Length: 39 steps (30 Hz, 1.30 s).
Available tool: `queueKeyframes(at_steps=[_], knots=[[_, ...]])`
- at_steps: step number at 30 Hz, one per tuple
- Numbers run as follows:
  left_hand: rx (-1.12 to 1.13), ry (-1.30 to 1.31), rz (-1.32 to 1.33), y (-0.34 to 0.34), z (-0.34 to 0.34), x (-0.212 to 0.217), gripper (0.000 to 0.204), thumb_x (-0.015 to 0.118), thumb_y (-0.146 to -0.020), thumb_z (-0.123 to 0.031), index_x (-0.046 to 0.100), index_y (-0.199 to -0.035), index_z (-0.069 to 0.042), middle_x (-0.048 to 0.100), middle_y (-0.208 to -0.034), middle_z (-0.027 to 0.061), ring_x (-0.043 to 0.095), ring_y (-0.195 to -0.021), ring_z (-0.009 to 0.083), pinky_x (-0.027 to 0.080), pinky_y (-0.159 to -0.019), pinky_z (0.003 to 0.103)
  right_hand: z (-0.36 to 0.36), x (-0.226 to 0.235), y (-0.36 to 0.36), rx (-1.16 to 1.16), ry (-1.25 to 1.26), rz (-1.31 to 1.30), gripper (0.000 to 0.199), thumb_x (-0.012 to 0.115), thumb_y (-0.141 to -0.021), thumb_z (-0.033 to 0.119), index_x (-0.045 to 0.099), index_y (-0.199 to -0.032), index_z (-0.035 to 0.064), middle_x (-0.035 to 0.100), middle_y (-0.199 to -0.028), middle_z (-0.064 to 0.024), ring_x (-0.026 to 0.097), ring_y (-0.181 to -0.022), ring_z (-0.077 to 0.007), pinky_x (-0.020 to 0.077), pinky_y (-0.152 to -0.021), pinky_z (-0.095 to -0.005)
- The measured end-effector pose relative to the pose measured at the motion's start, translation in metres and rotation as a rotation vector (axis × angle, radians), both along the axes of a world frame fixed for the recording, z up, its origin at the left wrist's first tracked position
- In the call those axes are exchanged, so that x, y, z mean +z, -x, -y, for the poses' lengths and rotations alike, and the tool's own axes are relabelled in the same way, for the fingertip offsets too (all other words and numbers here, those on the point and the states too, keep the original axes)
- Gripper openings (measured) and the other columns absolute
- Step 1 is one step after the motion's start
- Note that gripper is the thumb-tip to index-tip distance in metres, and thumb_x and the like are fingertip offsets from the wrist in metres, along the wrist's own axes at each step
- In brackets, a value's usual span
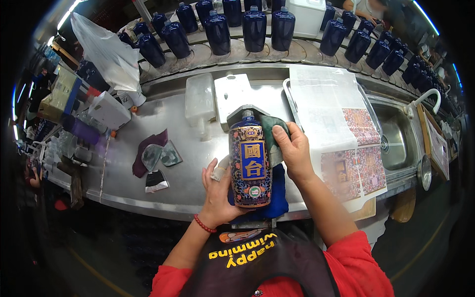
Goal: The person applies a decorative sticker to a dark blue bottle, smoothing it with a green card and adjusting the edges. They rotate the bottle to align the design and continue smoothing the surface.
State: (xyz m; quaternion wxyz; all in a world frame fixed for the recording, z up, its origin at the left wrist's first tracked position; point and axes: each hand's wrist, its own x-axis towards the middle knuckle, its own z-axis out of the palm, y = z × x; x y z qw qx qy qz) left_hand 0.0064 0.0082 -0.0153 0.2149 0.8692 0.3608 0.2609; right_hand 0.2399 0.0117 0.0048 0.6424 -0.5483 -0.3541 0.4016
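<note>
A dark blue bottle (251, 193) with an ornate floral label stands tilted at the bench's front edge, its neck pointing away from me. My left hand (219, 190) grips its lower left side and base, and a pale wrap is around one finger. On the bottle's upper right side, my right hand (293, 148) presses a green cloth (272, 133), pinched between thumb and fingers. Blue fabric (277, 200) lies under and to the right of the bottle. A dark angular block (237, 113) sits just behind the bottle's neck.
Plain blue bottles (217, 34) line a curved conveyor (237, 53) at the back. Patterned label sheets (341, 173) lie right, beside a sink (398, 143). Cloth scraps (151, 151) and a clear plastic container (199, 96) are left. A plastic bag (106, 49) hangs far left.
</note>
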Motion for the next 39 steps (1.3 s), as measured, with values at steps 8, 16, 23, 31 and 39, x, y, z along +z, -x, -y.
queueKeyframes(at_steps=[8,16,23,31,39], knots=[[-0.136,0.053,-0.1,0.005,-0.009,-0.013,0.112,0.088,-0.062,-0.063,0.048,-0.148,-0.003,0.053,-0.148,0.0158,0.022,-0.147,0.0469,0.009,-0.12,0.059,0.017,-0.016,-0.006,-0.045,-0.045,-0.22,0.023,0.067,-0.101,0.023,0.062,-0.105,0.0011,0.066,-0.094,-0.0022,0.059,-0.084,-0.0065,0.0481,-0.073,-0.0221],[0.038,-0.139,-0.073,0.002,0.003,0.014,0.114,0.086,-0.061,-0.066,0.05,-0.144,0.004,0.053,-0.143,0.0214,0.025,-0.146,0.0461,0.006,-0.117,0.066,0.068,0.039,0.019,0.257,-0.637,1.115,0.034,0.079,-0.068,0.002,0.074,-0.101,0.0063,0.058,-0.088,-0.0048,0.053,-0.075,-0.0255,0.0419,-0.07,-0.0407],[0.055,-0.129,-0.043,-0.002,0.004,0.01,0.117,0.084,-0.062,-0.068,0.046,-0.146,0.004,0.054,-0.14,0.0222,0.029,-0.143,0.0449,0.008,-0.118,0.064,0.075,0.047,0.024,0.169,-0.556,1.11,0.032,0.077,-0.069,0.005,0.071,-0.1,0.0071,0.057,-0.087,-0.0041,0.056,-0.078,-0.0237,0.0429,-0.07,-0.0378],[0.036,-0.139,0.024,-0.001,0.002,-0.004,0.12,0.085,-0.061,-0.068,0.043,-0.149,0.003,0.052,-0.141,0.0213,0.03,-0.143,0.0442,0.009,-0.118,0.063,0.106,0.032,0.017,0.254,-0.543,1.092,0.034,0.077,-0.067,0.004,0.072,-0.1,0.0069,0.057,-0.087,-0.005,0.052,-0.073,-0.0231,0.0414,-0.069,-0.0369],[0.02,-0.145,-0.059,0.002,0.003,0.009,0.123,0.085,-0.058,-0.07,0.044,-0.146,0.005,0.052,-0.141,0.0228,0.031,-0.142,0.045,0.01,-0.115,0.069,0.114,0.018,0.012,0.284,-0.561,0.984,0.039,0.081,-0.063,0.002,0.073,-0.101,0.0048,0.059,-0.09,-0.0063,0.053,-0.074,-0.0251,0.0418,-0.066,-0.0371]])
